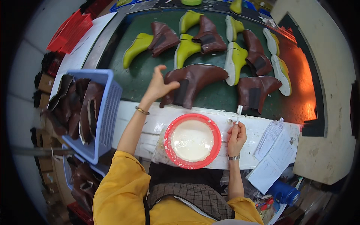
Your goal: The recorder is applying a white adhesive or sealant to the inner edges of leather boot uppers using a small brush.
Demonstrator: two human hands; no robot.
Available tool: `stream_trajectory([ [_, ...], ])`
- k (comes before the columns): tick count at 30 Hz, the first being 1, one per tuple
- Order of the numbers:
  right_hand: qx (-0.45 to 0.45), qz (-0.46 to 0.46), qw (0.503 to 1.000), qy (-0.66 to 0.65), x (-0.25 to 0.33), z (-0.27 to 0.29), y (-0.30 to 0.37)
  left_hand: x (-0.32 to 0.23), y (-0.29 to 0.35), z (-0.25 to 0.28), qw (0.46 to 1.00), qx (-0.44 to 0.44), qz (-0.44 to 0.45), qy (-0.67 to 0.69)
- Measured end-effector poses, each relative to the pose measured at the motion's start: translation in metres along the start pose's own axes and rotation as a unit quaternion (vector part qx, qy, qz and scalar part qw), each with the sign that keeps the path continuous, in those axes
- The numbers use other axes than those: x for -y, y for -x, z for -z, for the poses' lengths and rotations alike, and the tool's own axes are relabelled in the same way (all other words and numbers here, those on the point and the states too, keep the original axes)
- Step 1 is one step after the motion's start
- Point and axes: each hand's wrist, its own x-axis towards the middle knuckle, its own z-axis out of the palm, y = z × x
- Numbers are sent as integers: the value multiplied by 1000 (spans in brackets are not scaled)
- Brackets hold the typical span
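My left hand is open over the left end of a brown boot upper, thumb and fingers spread; whether it touches the leather I cannot tell. Dark elastic is set into the upper's side. In my right hand is a small white toothbrush, gripped with its head pointing away from me. Between my forearms sits a red bowl of creamy white liquid, its rim smeared with white. Another brown boot upper lies beyond my right hand.
Yellow-green shoe lasts and more brown uppers stand on the green bench top. At left, a blue basket holds several uppers. Papers lie on the right. A blue bottle and red crates border the area.
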Motion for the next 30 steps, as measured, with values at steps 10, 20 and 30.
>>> stream_trajectory([
  [10, -26, 58, 998, 12, -16, 10, 2, -13, 30, -52, 845, -9, 112, 522],
  [20, 15, 71, 997, 5, -18, 7, -2, -48, 87, -27, 984, -3, -102, 143],
  [30, 1, 90, 994, 55, -15, 10, -1, 25, 384, 249, 792, -521, 107, -299],
])
